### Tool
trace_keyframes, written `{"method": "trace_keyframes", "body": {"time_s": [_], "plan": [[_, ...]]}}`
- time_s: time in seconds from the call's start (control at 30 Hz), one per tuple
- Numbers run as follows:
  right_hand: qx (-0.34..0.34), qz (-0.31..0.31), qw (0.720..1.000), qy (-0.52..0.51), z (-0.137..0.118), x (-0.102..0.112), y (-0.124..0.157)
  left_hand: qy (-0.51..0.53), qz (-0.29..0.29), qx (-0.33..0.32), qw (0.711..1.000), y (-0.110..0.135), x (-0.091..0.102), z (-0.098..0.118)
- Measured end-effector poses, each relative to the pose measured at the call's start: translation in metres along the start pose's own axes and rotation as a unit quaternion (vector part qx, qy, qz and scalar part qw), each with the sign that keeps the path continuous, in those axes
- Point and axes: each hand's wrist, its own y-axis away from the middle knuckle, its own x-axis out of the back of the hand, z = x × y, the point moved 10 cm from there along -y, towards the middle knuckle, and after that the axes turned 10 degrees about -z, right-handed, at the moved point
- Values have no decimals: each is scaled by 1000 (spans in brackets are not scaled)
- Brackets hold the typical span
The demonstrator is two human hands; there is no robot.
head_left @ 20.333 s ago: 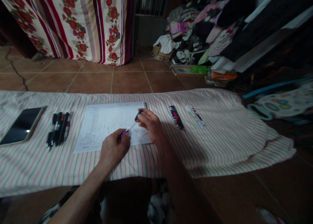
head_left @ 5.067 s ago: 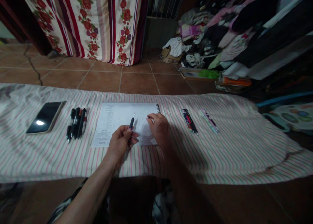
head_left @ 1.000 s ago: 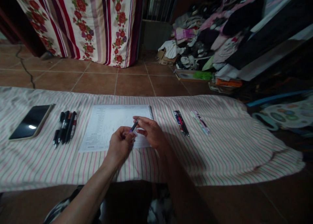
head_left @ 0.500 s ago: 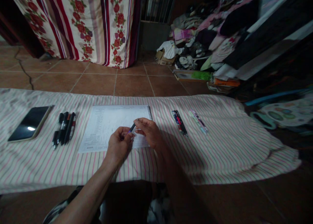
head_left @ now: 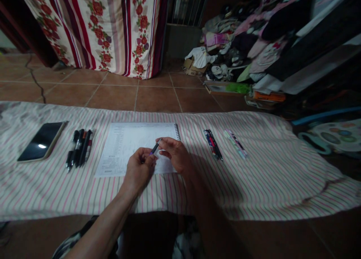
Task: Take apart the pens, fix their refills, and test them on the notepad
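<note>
A dark pen with a purple part is held slantwise above the spiral notebook. My left hand is closed around its lower end. At the upper end, where a small pale tip shows, the thumb and fingertips of my right hand pinch it. The notebook lies under both hands, its wire binding on the right and printed rows on the page. To the right of my right hand lie several slim dark pens side by side, and beyond them some pastel pens.
On the left of the striped cloth are a row of several black pens and markers and a phone. Behind it are a tiled floor, a floral curtain and a heap of clothes. A patterned plastic seat stands at right.
The view has turned slightly left, so the cloth and the things on it sit further right. Both hands stay on the pen; its pale tip shows more clearly by my right fingertips.
</note>
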Motion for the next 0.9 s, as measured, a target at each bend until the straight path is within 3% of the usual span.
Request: {"method": "trace_keyframes", "body": {"time_s": [0.27, 0.57, 0.9], "plan": [[-1, 8, 1000, 21, 2, -2, -1, -23, -5, -10, 1000, -1, 4, 1], [2, -27, 1000, -3, -2, -6, 3, 3, -12, 13, 1000, 3, -3, 2], [0, 16, 999, 40, -2, 2, 1, -19, -16, -11, 1000, 1, -1, 0]]}}
